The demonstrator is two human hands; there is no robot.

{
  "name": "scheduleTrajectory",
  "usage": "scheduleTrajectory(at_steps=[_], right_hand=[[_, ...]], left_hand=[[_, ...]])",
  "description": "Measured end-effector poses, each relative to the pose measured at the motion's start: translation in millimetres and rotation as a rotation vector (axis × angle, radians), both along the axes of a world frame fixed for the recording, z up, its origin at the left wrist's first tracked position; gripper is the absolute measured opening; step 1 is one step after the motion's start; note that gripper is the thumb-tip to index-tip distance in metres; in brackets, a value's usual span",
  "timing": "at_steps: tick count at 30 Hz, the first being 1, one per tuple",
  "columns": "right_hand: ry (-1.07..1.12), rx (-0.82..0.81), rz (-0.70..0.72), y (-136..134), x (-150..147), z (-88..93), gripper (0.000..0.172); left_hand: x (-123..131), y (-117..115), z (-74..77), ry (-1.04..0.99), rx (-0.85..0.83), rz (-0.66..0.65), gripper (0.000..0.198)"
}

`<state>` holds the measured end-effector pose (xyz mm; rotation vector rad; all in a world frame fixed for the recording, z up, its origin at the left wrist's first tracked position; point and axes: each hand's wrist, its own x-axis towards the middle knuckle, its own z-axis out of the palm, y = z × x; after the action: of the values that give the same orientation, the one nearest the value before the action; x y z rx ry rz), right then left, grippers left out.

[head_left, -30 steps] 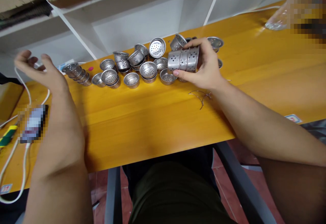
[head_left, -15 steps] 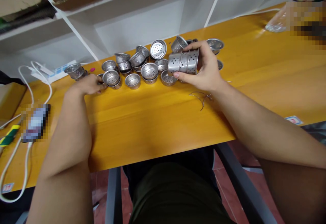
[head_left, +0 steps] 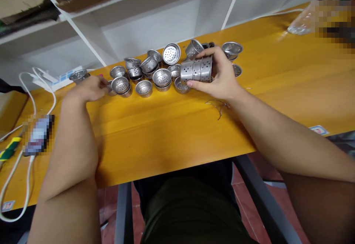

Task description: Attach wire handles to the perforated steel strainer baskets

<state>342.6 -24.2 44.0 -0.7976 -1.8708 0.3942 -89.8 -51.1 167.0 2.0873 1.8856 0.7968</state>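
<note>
Head view, left to right: a white cable loops over the worktop's yellow wood. The left hand lies at the near end of a row of perforated steel cups, its fingers curled over one, though the grip is hidden. Roughly twenty cups lie loose. The right hand pinches a nested stack of three cups above them. White shelving stands behind.
</note>
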Motion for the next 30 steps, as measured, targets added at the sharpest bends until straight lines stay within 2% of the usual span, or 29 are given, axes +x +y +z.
scheduleTrajectory(at_steps=[4,6,8,11,12,14,17,20,25,30], right_hand=[[0.014,-0.025,0.014,3.3,-2.9,-7.2,0.097],[0.033,-0.04,0.042,4.3,-7.4,-12.1,0.1],[0.043,-0.053,0.07,2.3,-14.5,-15.8,0.098],[0.039,-0.082,0.099,-6.9,-29.9,-19.1,0.091],[0.034,-0.085,0.114,-10.9,-35.8,-20.0,0.088],[0.019,-0.082,0.147,-18.5,-47.3,-22.2,0.082],[-0.003,-0.096,0.169,-25.8,-58.3,-24.9,0.08],[-0.042,-0.105,0.171,-27.6,-57.5,-23.3,0.085],[-0.156,-0.057,0.119,-25.7,-42.9,-12.5,0.067],[-0.191,-0.015,0.192,-24.9,-29.1,1.5,0.073]], left_hand=[[43.7,-12.4,-1.6,-0.07,0.067,-0.044,0.089],[55.7,-16.4,-9.0,-0.088,0.069,-0.134,0.098],[65.6,-17.8,-23.4,-0.088,0.05,-0.312,0.111],[87.8,-17.8,-58.5,-0.082,0.076,-0.566,0.13],[97.1,-18.3,-71.8,-0.083,0.11,-0.601,0.128],[114.6,-20.4,-96.5,-0.077,0.166,-0.617,0.111],[128.2,-23.6,-120.4,-0.071,0.196,-0.587,0.1],[126.0,-21.6,-129.2,-0.063,0.199,-0.568,0.097],[120.4,-10.4,-137.3,-0.095,0.155,-0.517,0.084],[116.6,4.0,-150.2,-0.316,0.027,-0.646,0.068]])
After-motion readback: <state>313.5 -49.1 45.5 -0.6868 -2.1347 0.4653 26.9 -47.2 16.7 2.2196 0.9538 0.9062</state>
